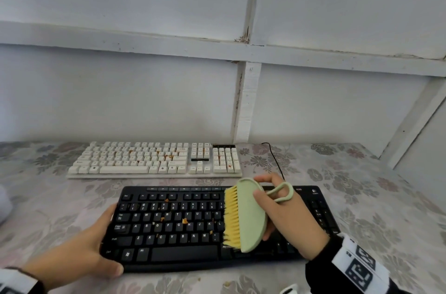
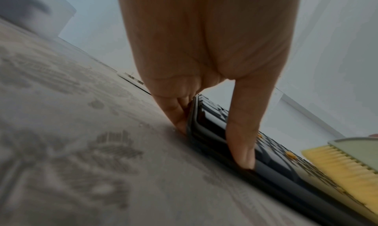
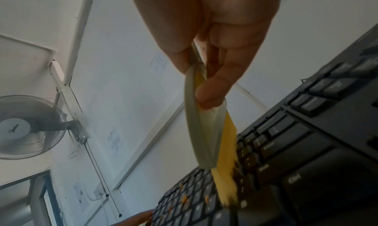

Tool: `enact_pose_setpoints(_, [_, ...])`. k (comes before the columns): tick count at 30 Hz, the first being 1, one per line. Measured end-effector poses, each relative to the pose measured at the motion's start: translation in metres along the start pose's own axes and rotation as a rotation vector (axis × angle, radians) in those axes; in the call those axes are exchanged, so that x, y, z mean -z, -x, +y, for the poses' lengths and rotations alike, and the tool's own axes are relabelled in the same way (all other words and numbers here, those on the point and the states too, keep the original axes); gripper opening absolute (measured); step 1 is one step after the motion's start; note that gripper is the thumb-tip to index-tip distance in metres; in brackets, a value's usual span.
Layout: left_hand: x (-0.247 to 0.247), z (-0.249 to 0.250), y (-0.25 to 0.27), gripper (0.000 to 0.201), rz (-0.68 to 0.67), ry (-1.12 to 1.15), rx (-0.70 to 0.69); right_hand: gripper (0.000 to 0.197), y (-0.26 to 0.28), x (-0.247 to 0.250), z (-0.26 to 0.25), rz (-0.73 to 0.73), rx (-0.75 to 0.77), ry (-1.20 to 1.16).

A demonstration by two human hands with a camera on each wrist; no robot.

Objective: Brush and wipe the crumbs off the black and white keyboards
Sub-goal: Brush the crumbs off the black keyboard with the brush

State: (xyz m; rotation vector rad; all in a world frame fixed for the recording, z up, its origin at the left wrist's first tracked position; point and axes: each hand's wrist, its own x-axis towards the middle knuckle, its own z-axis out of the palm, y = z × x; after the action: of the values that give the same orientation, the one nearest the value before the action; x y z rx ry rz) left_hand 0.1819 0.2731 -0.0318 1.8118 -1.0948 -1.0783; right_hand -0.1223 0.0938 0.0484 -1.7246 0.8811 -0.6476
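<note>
The black keyboard lies near me on the table, with orange crumbs scattered over its letter keys. My left hand grips its left end, thumb on the front edge and fingers along the left side. My right hand holds a pale green brush with yellow bristles. The bristles point left and touch the keys right of the letter block. Behind lies the white keyboard, also dotted with crumbs.
A floral cloth covers the table, and a white wall stands close behind it. A black cable runs from the white keyboard to the black one's back right. A few crumbs lie on the cloth near me. A white object sits at the left edge.
</note>
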Motion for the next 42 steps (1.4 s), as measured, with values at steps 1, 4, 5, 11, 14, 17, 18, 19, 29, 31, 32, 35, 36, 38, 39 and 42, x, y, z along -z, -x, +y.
enact_pose_setpoints(1, [0.0, -0.001, 0.0, 0.109, 0.002, 0.0, 0.002, 0.012, 0.001, -0.001, 0.001, -0.02, -0.007, 0.009])
enact_pose_setpoints(4, [0.0, -0.001, -0.001, 0.105, -0.004, -0.006, 0.005, 0.011, 0.002, -0.001, 0.002, -0.082, -0.035, 0.02])
enact_pose_setpoints(5, [0.0, 0.0, -0.001, 0.103, -0.002, -0.008, 0.003, 0.011, 0.003, 0.0, 0.002, -0.101, -0.047, 0.03])
enact_pose_setpoints(11, [0.0, -0.001, 0.0, 0.11, 0.013, -0.002, 0.015, 0.011, -0.002, 0.007, -0.005, -0.087, -0.062, 0.03])
enact_pose_setpoints(14, [0.0, 0.001, -0.001, 0.111, 0.011, 0.006, 0.021, 0.012, -0.004, 0.005, -0.003, -0.002, -0.03, -0.026])
enact_pose_setpoints(17, [-0.001, 0.001, -0.001, 0.111, -0.008, 0.004, 0.003, 0.012, -0.002, 0.001, 0.003, 0.005, -0.032, -0.042])
enact_pose_setpoints(18, [-0.001, 0.001, -0.001, 0.111, -0.009, 0.013, 0.005, 0.012, -0.001, 0.0, 0.004, -0.006, -0.036, -0.043])
enact_pose_setpoints(19, [-0.002, 0.001, -0.001, 0.11, -0.006, 0.024, 0.009, 0.011, 0.0, -0.001, 0.005, -0.015, -0.038, -0.043])
enact_pose_setpoints(29, [0.002, -0.003, -0.003, 0.104, 0.023, -0.016, -0.003, 0.012, 0.003, 0.007, 0.009, -0.128, -0.131, -0.006])
enact_pose_setpoints(31, [0.002, -0.003, -0.003, 0.105, 0.02, -0.02, -0.005, 0.012, 0.002, 0.011, 0.004, -0.125, -0.117, 0.006])
enact_pose_setpoints(32, [0.003, -0.004, -0.002, 0.107, 0.018, -0.03, -0.006, 0.011, 0.001, 0.012, 0.001, -0.101, -0.098, -0.002])
enact_pose_setpoints(35, [0.004, -0.006, -0.002, 0.109, 0.013, -0.047, -0.012, 0.012, -0.003, 0.011, -0.002, 0.017, -0.031, -0.072])
enact_pose_setpoints(36, [0.004, -0.006, -0.002, 0.108, 0.013, -0.049, -0.012, 0.013, -0.004, 0.009, -0.002, 0.042, -0.012, -0.085])
enact_pose_setpoints(38, [0.004, -0.005, -0.003, 0.107, 0.007, -0.05, -0.015, 0.012, -0.002, 0.003, 0.0, 0.037, 0.004, -0.083])
enact_pose_setpoints(39, [0.004, -0.005, -0.003, 0.107, 0.003, -0.052, -0.016, 0.012, 0.0, 0.0, 0.0, 0.014, 0.002, -0.075])
enact_pose_setpoints(42, [0.003, -0.005, -0.002, 0.108, -0.001, -0.042, -0.019, 0.01, 0.004, -0.006, 0.003, -0.045, -0.016, -0.055])
